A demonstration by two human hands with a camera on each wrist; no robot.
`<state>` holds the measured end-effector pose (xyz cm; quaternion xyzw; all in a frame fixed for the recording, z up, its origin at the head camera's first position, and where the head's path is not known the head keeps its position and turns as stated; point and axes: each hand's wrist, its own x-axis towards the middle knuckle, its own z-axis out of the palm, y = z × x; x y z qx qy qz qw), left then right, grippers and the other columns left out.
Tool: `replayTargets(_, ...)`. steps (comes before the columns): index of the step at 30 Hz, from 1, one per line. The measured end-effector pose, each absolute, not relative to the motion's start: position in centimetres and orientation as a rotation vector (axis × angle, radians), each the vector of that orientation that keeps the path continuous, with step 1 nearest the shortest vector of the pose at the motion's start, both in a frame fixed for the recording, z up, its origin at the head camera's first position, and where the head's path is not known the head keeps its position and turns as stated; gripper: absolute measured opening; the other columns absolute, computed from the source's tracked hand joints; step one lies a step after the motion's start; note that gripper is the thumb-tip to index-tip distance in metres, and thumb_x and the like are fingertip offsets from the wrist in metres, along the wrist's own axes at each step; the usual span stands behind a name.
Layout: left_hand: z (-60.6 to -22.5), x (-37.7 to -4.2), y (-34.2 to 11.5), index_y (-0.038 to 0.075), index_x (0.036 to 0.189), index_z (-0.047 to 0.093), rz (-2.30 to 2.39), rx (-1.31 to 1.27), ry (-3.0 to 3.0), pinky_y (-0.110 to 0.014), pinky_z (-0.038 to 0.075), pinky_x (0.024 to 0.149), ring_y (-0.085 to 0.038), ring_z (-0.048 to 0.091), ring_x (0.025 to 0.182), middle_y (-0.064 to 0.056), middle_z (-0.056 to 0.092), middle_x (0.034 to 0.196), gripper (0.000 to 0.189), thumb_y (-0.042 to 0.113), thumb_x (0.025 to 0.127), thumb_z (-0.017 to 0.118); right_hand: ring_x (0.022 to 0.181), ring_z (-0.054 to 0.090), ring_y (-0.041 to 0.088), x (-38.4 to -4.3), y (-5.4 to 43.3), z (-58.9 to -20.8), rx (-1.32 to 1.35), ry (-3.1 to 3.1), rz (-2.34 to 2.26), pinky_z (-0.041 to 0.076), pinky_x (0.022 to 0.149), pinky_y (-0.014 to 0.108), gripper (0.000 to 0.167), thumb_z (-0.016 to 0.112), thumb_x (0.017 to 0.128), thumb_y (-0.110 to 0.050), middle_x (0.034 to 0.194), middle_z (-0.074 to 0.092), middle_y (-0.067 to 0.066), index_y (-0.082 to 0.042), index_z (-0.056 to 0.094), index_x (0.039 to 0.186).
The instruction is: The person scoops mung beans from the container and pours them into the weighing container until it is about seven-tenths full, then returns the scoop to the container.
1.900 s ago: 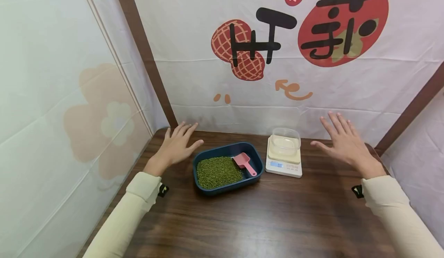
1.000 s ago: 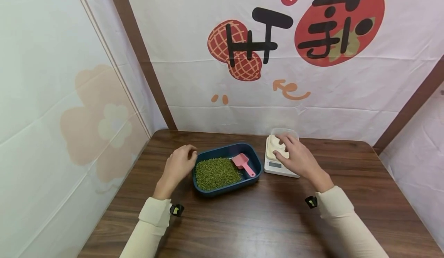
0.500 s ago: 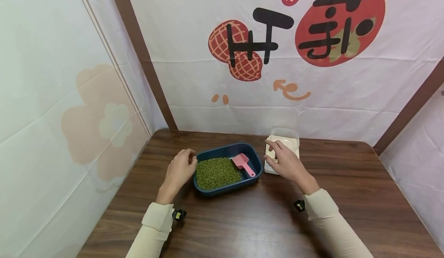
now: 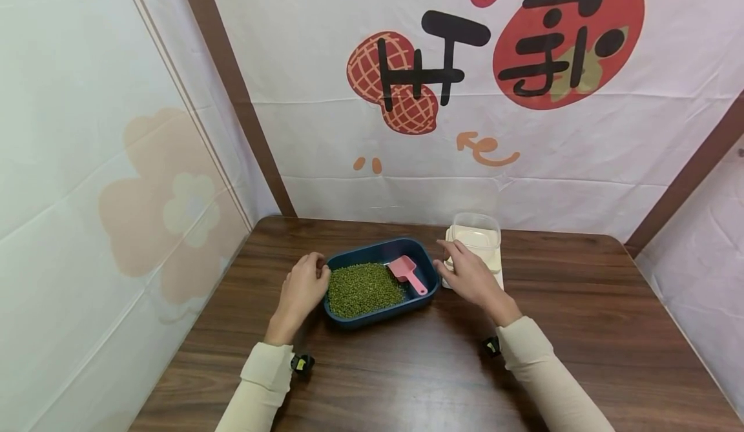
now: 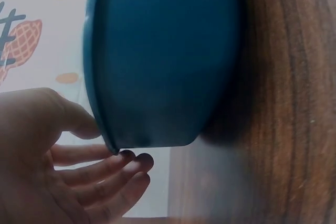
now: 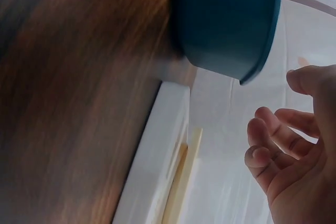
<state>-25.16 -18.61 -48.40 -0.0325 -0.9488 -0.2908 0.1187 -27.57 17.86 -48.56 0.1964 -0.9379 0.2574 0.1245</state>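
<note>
A dark blue tray (image 4: 383, 316) holds green mung beans (image 4: 363, 291) on its left side, with a pink scoop (image 4: 403, 267) lying at the right. My left hand (image 4: 301, 290) holds the tray's left end at the rim, thumb and curled fingers about the edge. My right hand (image 4: 472, 279), fingers loosely bent and holding nothing, is beside the tray's right end. In the right wrist view a small gap separates that hand (image 6: 302, 145) from the tray (image 6: 231, 19).
Behind my right hand stands a white kitchen scale (image 4: 496, 263), partly hidden by it. A clear plastic container (image 4: 476, 223) sits on the scale. The brown wooden table (image 4: 401, 380) meets a white printed curtain (image 4: 372, 193) at its back edge.
Both hands have come inward from a spread position. My left hand has settled at the tray's left rim; my right hand has passed in front of the scale toward the tray's right end.
</note>
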Motion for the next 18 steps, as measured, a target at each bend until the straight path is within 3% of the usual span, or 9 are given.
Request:
replayTargets(4, -48.8, -25.1, -18.5, -0.001, 0.133, 0.066, -0.850, -0.056, -2.796, -0.050, 0.057, 0.075, -0.030, 0.069, 0.087, -0.017, 0.070, 0.115, 0.034, 0.020, 0.107, 0.061, 0.088, 0.066, 0.021, -27.6, 17.3, -48.9, 0.529, -2.759, 0.765, 0.056, 0.083, 0.045, 0.052, 0.065, 0.107, -0.033, 0.118, 0.069, 0.012, -0.006, 0.055, 0.150)
replayTargets(13, -49.5, -25.4, -18.5, -0.004, 0.131, 0.066, -0.831, 0.009, -2.851, -0.035, 0.041, 0.057, -0.020, 0.053, 0.059, -0.010, 0.066, 0.085, 0.035, 0.019, 0.107, 0.056, 0.111, 0.072, 0.033, -28.0, 15.9, -49.1, 0.419, -2.841, 0.755, 0.056, 0.099, 0.055, 0.055, 0.062, 0.108, -0.038, 0.139, 0.067, 0.019, -0.003, 0.055, 0.149)
replayTargets(18, -49.7, -25.3, -18.5, -0.004, 0.133, 0.064, -0.850, 0.025, -2.872, -0.034, 0.037, 0.052, -0.019, 0.049, 0.053, -0.007, 0.062, 0.074, 0.037, 0.021, 0.107, 0.055, 0.113, 0.073, 0.036, -28.3, 15.5, -49.5, 0.395, -2.876, 0.742, 0.057, 0.099, 0.055, 0.052, 0.063, 0.107, -0.036, 0.132, 0.071, 0.020, -0.001, 0.057, 0.146)
